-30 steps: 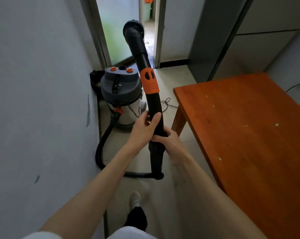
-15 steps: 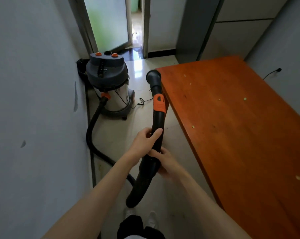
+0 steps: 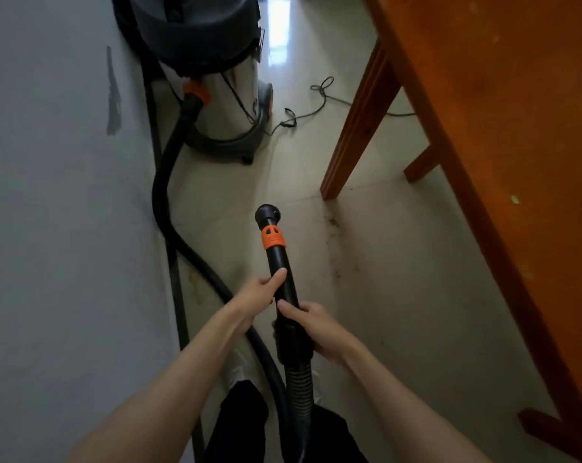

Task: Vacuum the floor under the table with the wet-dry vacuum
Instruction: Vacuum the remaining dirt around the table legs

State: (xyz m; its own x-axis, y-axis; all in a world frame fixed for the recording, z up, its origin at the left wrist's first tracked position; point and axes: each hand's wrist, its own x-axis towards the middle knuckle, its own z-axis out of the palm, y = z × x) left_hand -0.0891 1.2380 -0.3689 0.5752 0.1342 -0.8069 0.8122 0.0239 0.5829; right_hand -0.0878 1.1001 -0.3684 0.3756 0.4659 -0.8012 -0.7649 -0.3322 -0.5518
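Since the earlier frame I have lowered the wand [image 3: 280, 262]. My left hand [image 3: 257, 295] and right hand [image 3: 319, 325] both grip it. Its long axis runs away from me, nozzle [image 3: 267, 214] toward the floor [image 3: 399, 279], open between the desk [image 3: 503, 95] leg [image 3: 356, 128] and the vacuum [image 3: 216, 61].

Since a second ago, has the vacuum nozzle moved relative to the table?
Yes. The nozzle has swung down from above the table edge level to point at the floor near the table leg, both hands gripping the wand.
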